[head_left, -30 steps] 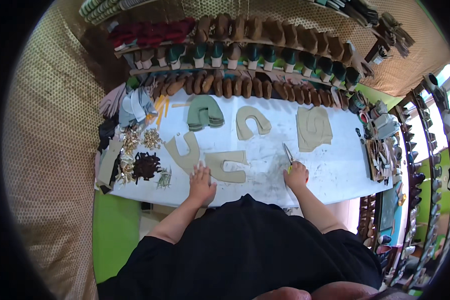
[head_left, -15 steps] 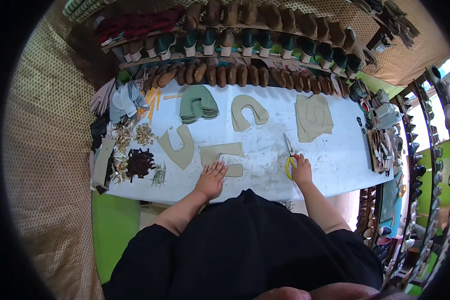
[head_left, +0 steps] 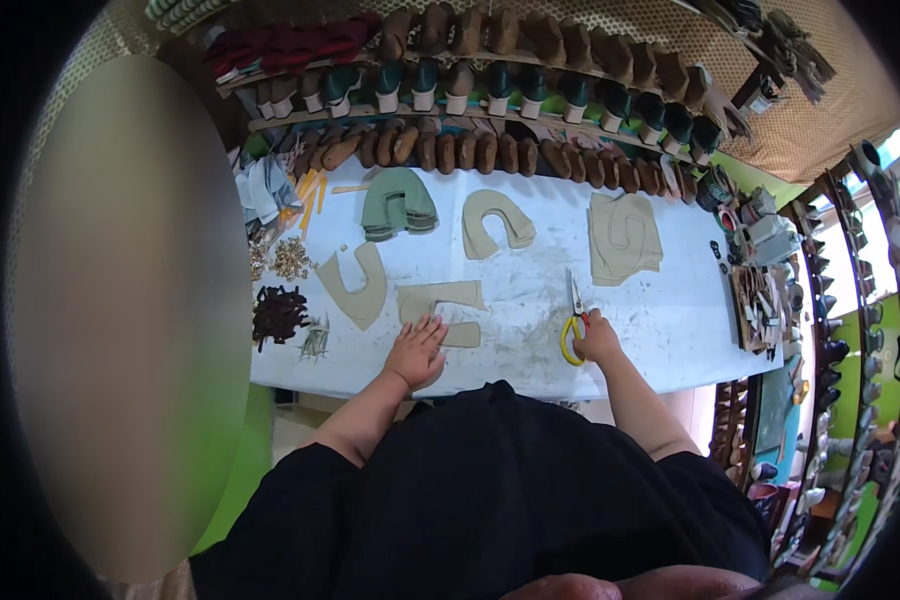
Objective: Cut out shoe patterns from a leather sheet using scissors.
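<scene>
My left hand [head_left: 417,352] lies flat, fingers stretched out, on a beige U-shaped piece [head_left: 460,334] near the front edge of the table. To its right, my right hand [head_left: 597,341] is closed at the handles of a pair of scissors [head_left: 575,318]. Their handles are yellow and red, and the blades point away from me on the table. Beyond my hands lie two more beige U-shaped pieces, one on the left [head_left: 356,290] and one in the middle [head_left: 497,222]. A stack of beige sheets [head_left: 625,240] with a curved outline sits farther right.
A green stack of U-shaped pieces [head_left: 398,207] stands at the back. Gold bits [head_left: 292,259] and dark brown strips [head_left: 280,316] lie left. Wooden shoe lasts [head_left: 485,153] line the far edge, below shelves of shoes [head_left: 497,88]. A large blurred patch covers the left side.
The scissors and my right hand have shifted slightly left. My left hand stays on the beige piece. A blurred patch now covers the left side of the view.
</scene>
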`<action>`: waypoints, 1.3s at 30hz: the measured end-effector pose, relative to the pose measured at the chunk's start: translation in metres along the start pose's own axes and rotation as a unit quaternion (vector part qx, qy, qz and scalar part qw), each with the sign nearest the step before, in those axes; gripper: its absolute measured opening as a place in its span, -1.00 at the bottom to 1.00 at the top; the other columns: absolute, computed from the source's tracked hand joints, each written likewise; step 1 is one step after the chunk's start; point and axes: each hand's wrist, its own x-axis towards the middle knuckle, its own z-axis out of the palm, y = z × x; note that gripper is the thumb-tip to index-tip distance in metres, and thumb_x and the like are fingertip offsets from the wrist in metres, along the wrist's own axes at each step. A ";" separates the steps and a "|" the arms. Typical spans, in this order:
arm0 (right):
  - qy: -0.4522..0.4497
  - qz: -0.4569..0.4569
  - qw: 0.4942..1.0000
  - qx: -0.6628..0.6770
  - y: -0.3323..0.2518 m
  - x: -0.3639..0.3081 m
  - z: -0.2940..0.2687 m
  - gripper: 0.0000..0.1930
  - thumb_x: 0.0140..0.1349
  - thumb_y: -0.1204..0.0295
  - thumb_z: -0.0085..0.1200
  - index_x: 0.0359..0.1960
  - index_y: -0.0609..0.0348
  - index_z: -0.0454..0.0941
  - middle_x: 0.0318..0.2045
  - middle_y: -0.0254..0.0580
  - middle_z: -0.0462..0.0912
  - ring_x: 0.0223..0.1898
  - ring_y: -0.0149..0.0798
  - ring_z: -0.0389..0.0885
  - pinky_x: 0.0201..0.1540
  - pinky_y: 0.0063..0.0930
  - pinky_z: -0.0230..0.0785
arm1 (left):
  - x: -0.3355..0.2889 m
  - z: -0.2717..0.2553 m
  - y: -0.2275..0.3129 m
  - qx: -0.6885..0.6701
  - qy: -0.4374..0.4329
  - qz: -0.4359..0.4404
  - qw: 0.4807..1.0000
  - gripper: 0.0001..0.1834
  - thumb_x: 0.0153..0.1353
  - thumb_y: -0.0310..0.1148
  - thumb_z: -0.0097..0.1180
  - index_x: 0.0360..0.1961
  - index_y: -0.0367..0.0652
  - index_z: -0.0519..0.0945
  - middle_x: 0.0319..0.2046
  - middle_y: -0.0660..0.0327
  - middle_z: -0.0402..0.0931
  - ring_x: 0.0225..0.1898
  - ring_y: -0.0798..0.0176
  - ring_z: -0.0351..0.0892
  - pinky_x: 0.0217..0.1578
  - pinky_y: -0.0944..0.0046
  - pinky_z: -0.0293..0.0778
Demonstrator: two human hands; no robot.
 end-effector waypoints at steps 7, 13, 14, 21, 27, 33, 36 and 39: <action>-0.055 -0.025 0.998 -0.027 0.004 0.003 -0.010 -0.28 -0.16 0.24 0.38 -0.01 0.24 0.21 -0.14 0.25 0.54 -0.07 0.18 0.60 -0.02 -0.15 0.49 | -0.003 -0.025 0.021 0.061 -0.087 -0.023 0.994 -0.01 0.02 0.24 0.16 0.44 0.12 0.11 0.50 0.20 -0.14 0.51 0.07 -0.22 0.40 -0.25 -0.32; -0.085 -0.063 0.994 -0.033 0.011 0.010 -0.018 -0.22 -0.16 0.11 0.44 -0.04 0.24 0.20 -0.21 0.22 0.60 -0.14 0.15 0.63 -0.06 -0.15 0.50 | -0.016 0.005 0.037 0.066 -0.046 -0.072 0.994 -0.01 0.07 0.29 0.08 0.45 0.07 0.09 0.50 0.16 -0.16 0.51 0.03 -0.23 0.39 -0.26 -0.32; -0.082 -0.064 0.994 -0.035 0.012 0.010 -0.018 -0.22 -0.17 0.11 0.45 -0.05 0.24 0.20 -0.22 0.21 0.60 -0.15 0.14 0.64 -0.07 -0.15 0.50 | -0.017 0.010 0.040 0.067 -0.047 -0.076 0.994 -0.01 0.07 0.29 0.08 0.45 0.07 0.09 0.50 0.16 -0.16 0.51 0.03 -0.23 0.39 -0.26 -0.32; -0.065 -0.113 0.991 -0.043 0.014 0.011 -0.019 -0.25 -0.17 0.11 0.43 -0.12 0.26 0.20 -0.32 0.22 0.63 -0.26 0.17 0.65 -0.18 -0.15 0.52 | -0.022 0.023 0.059 0.075 -0.041 -0.038 0.996 0.02 0.09 0.33 0.03 0.45 -0.02 0.06 0.49 0.14 -0.14 0.50 0.00 -0.20 0.39 -0.22 -0.25; 0.033 -0.120 0.991 -0.042 0.018 -0.003 0.014 -0.27 -0.05 0.30 0.24 0.16 0.32 0.20 -0.09 0.32 0.48 -0.09 0.24 0.58 0.02 -0.11 0.48 | -0.017 0.016 0.063 0.100 -0.076 -0.001 0.992 0.04 0.09 0.34 0.04 0.45 -0.04 0.04 0.49 0.14 -0.14 0.50 0.02 -0.20 0.40 -0.18 -0.23; 0.002 -0.107 0.994 -0.023 0.018 -0.012 -0.002 -0.29 -0.10 0.30 0.24 0.11 0.32 0.25 -0.16 0.31 0.56 -0.14 0.25 0.60 -0.05 -0.09 0.51 | -0.007 0.022 0.054 0.082 -0.076 -0.004 0.994 -0.08 0.21 0.20 -0.01 0.45 -0.05 0.03 0.49 0.16 -0.12 0.50 0.06 -0.17 0.42 -0.07 -0.18; -0.020 -0.051 0.998 0.030 0.016 -0.023 -0.002 -0.32 -0.14 0.31 0.24 0.08 0.32 0.34 -0.22 0.26 0.61 -0.20 0.19 0.64 -0.11 -0.16 0.52 | 0.012 0.022 0.046 0.090 -0.057 -0.003 0.994 -0.19 0.28 0.08 -0.03 0.44 -0.03 0.06 0.48 0.20 -0.08 0.49 0.08 -0.11 0.41 0.01 -0.09; -0.105 0.011 0.977 0.187 0.015 -0.045 -0.005 -0.36 -0.12 0.31 0.25 0.06 0.33 0.41 -0.24 0.19 0.64 -0.27 0.06 0.66 -0.19 -0.24 0.52 | 0.028 0.028 0.029 0.065 -0.030 0.012 0.997 -0.30 0.30 -0.01 -0.04 0.40 -0.04 0.18 0.45 0.20 0.03 0.46 0.08 0.00 0.40 0.03 -0.01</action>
